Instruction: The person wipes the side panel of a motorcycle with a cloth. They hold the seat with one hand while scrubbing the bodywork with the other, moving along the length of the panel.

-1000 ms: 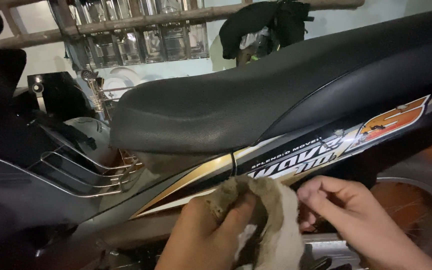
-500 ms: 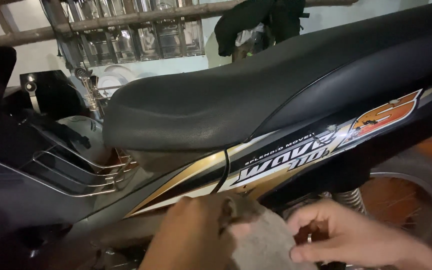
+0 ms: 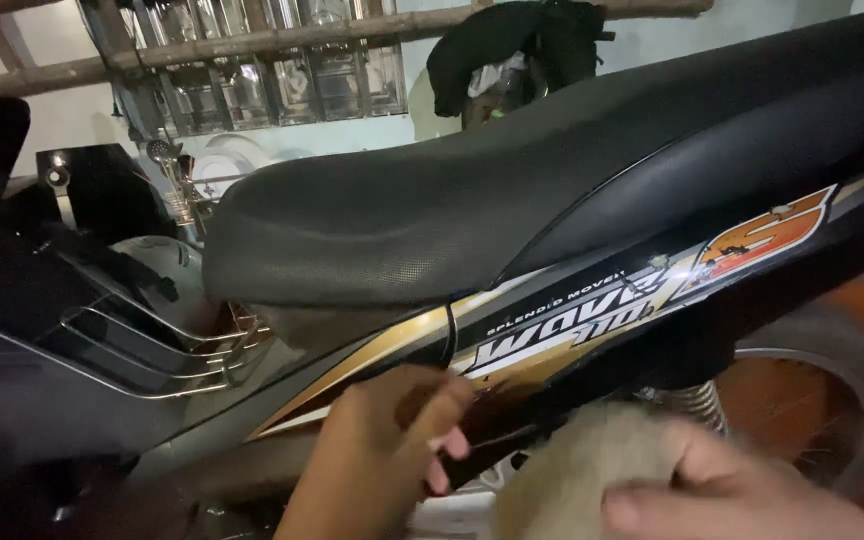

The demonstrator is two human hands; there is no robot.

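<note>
Rag [image 3: 592, 460] clamped in right hand [image 3: 742, 495] fingers, left hand [image 3: 382, 455] fingers curled on motorbike side panel [image 3: 552, 340].

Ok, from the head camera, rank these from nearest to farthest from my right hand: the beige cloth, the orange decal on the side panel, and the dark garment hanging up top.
From the right hand:
1. Beige cloth, under the hand, touching it, bottom centre.
2. Orange decal, above the hand on the motorbike's side panel, right.
3. Dark garment, hanging behind the seat, top centre.

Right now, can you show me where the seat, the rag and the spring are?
seat [image 3: 432, 215], head view, middle of the black cushion.
rag [image 3: 592, 465], head view, its pale bunched middle.
spring [image 3: 697, 400], head view, its metal coils.
</note>
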